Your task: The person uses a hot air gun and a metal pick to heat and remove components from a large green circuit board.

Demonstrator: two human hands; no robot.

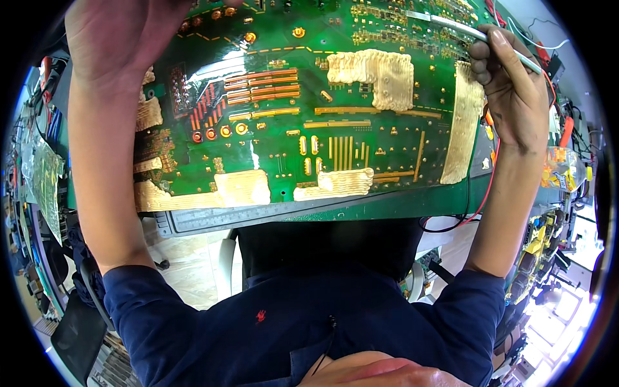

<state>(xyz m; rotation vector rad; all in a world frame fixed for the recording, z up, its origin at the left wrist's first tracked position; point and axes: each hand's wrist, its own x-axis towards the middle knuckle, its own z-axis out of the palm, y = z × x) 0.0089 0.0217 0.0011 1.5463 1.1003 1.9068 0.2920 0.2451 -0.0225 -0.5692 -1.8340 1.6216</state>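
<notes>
A large green circuit board [277, 145] lies across the work surface in front of me, glossy, with copper-coloured bars, small parts and ridged beige patches [393, 77] on it. My right hand [516, 84] is closed around a slim silver knife-like tool [461, 28], its handle slanting down to the right. The flat tip of the tool is over rows of small gold-coloured parts [380, 29] at the board's far right; whether it touches them I cannot tell. Above the board's left side is my left hand [126, 39], blurred, its fingers mostly cut off by the upper edge.
Under the board's near edge runs a dark grey strip [213, 208] on the green work surface [387, 203]. Red and black leads [474, 216] hang at the right, near a clear plastic bottle [564, 169] with orange contents. Another board [42, 180] stands at the far left.
</notes>
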